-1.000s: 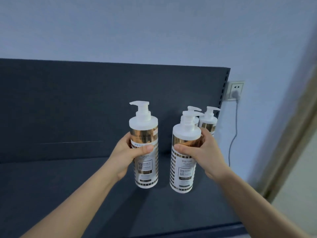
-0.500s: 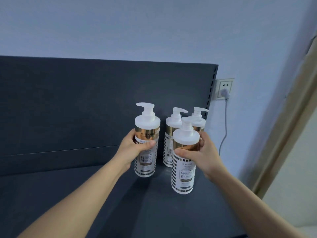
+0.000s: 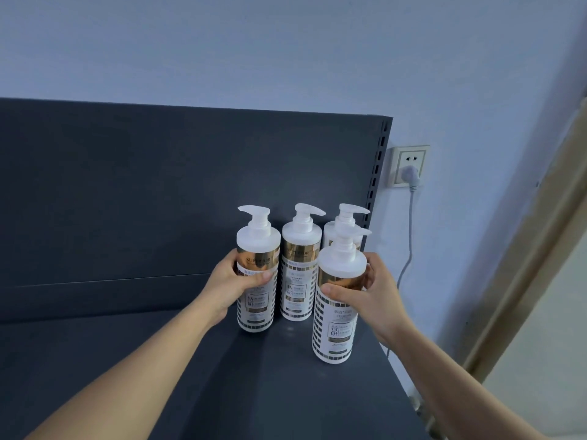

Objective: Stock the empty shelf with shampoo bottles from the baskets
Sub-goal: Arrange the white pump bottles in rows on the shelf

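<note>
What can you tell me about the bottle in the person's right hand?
The front bottle is a tall white cylinder that looks like plastic, with a white pump head, a gold band below its shoulder and a label of small dark squares and printed characters. It stands upright near the dark shelf's right end. The right hand grips its gold band.

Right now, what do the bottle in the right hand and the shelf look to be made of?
Bottle in the right hand: probably white plastic, smooth and slightly glossy, with a mirror-like gold band that looks like foil. Shelf: likely painted sheet metal, matte dark grey; the slotted upright at its right edge suggests steel shelving.
</note>
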Demonstrator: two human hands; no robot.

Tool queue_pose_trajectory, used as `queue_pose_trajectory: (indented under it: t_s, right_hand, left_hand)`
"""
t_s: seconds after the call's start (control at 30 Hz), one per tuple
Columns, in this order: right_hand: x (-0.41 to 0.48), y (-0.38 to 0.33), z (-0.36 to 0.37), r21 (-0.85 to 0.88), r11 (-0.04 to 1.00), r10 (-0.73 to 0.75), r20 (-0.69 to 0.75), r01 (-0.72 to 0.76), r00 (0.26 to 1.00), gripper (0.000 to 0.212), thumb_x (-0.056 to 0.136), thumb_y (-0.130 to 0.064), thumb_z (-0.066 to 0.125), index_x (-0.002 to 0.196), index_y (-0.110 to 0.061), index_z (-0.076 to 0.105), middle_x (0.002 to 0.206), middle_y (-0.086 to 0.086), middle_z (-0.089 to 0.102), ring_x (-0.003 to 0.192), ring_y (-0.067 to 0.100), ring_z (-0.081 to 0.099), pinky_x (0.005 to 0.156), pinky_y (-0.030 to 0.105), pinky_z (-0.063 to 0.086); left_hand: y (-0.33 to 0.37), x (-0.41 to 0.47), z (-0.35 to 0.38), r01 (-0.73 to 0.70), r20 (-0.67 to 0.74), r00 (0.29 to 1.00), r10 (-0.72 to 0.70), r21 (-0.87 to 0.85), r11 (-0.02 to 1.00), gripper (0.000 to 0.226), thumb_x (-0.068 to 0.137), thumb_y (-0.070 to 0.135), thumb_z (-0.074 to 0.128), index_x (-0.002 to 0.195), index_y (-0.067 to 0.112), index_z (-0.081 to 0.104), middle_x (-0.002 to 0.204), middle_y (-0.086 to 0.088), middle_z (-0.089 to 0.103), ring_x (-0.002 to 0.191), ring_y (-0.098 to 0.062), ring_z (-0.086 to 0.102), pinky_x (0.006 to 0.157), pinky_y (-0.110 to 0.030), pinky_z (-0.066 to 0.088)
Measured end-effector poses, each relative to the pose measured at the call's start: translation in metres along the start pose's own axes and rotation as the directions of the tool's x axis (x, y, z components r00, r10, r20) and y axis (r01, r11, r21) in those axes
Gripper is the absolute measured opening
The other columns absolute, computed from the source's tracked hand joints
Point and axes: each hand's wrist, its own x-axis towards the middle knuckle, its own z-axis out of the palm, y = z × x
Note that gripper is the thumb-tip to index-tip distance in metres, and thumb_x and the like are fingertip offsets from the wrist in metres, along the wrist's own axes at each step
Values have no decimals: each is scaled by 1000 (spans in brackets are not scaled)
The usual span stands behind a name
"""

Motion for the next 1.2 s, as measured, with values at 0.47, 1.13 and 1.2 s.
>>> queue_pose_trajectory:
  t_s: [0.47,1.13,1.2]
  right_hand:
    - [20,3,-8,-183,981,-69,-15,65,997,55,60,-35,91,97,-46,51,109,-18,60,94,-11,55,73,14,43]
    - [-2,-16,-1,-446,819,-466,-148,362,872,98,73,-36,84,150,-17,27,149,-1,32,138,13,29,110,30,29]
    - [-8,-26,7,-503,711,-635,-159,491,756,89,77,-30,81,148,-9,32,152,9,34,141,22,28,115,38,28]
  left_hand:
    - [2,13,1,-60,-39,997,73,275,960,60,66,16,87,117,27,56,119,2,62,109,-14,58,86,-27,47]
    - [29,-29,1,-68,-67,979,192,783,618,78,77,39,78,142,16,40,134,-4,49,125,-20,47,102,-36,41]
    - [32,-42,-8,-38,-67,980,189,863,504,81,83,40,71,148,11,33,142,-6,43,131,-22,42,105,-33,38]
